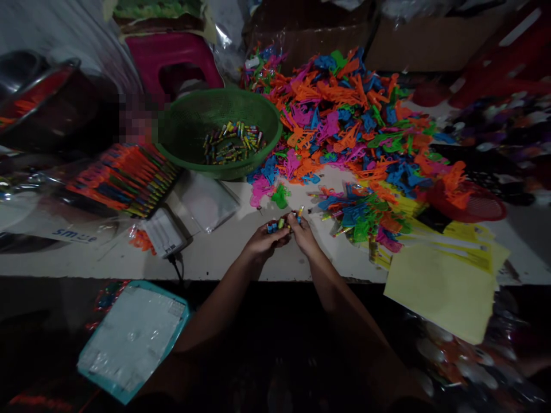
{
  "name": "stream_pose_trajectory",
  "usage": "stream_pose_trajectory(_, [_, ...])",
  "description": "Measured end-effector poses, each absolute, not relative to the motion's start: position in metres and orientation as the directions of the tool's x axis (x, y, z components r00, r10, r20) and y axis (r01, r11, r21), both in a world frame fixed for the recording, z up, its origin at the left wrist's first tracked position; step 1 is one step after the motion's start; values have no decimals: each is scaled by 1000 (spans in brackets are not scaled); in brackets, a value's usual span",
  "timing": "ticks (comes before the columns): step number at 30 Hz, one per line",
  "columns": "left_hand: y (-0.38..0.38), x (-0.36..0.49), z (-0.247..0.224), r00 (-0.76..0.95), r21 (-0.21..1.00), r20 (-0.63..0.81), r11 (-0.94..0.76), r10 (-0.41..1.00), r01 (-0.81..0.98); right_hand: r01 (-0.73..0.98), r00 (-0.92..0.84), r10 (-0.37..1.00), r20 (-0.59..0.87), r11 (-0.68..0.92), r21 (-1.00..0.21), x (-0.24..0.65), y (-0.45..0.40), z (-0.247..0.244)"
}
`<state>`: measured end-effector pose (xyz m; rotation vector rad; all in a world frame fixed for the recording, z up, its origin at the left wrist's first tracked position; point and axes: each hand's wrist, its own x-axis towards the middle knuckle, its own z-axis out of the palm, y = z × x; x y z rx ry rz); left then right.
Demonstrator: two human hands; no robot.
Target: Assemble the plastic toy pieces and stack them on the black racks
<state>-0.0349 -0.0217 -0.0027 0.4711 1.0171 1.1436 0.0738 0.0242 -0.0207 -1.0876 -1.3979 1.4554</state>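
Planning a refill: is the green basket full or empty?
Neither: partly filled. Small colourful tubes lie in the green basket, below its rim.

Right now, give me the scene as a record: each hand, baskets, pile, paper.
left hand: curled around several small tubes
right hand: thumb and fingers on one tube, close beside the left
green basket: beyond the hands, to the left; more tubes inside
pile: orange, blue, pink, green plastic pieces
red basket: far right, orange pieces at it
paper: pale yellow, overhangs table edge
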Motion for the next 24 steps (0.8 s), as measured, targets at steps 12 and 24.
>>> stream_pose_trajectory(12, [-16,-49,0,125,700,-492,477,862,-532,-133,-355,935,-6,-57,-989,77,30,-24])
stream_pose_trajectory(24, [-15,-50,-6,305,516,-629,678,715,-524,53,-670,579,465,662,-748,76,32,-39])
